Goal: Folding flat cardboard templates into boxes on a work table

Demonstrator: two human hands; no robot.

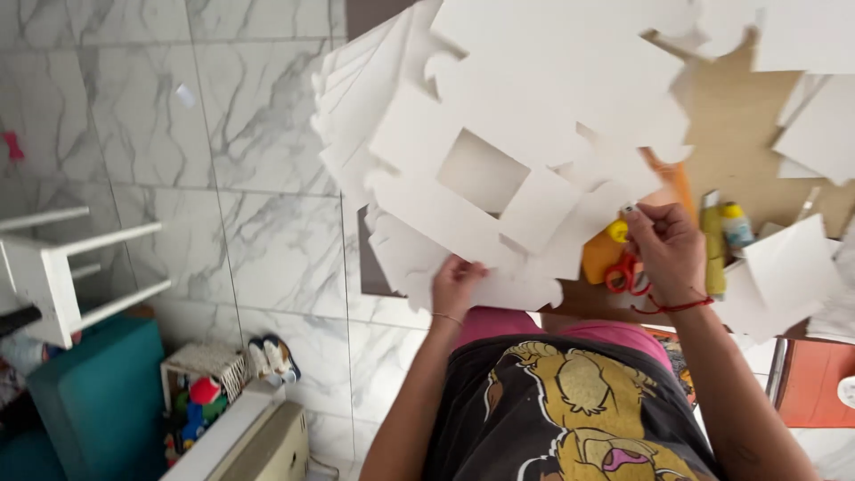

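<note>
A stack of white cut card sheets [499, 134] with a square window cut out is held up in front of me over the marble tile floor. My left hand [456, 283] grips the stack's lower edge from below. My right hand [666, 240] pinches the right side of the sheets, a red string on its wrist. Red-handled scissors [626, 274] and an orange-yellow glue bottle [604, 251] lie just left of my right hand on the cardboard-covered surface [739, 125].
More white card pieces [784, 276] and small paint bottles [736, 224] lie to the right. A white stool [53, 267], teal cushion [98, 392], toy basket [200, 392] and small shoes [272, 358] stand on the floor at left.
</note>
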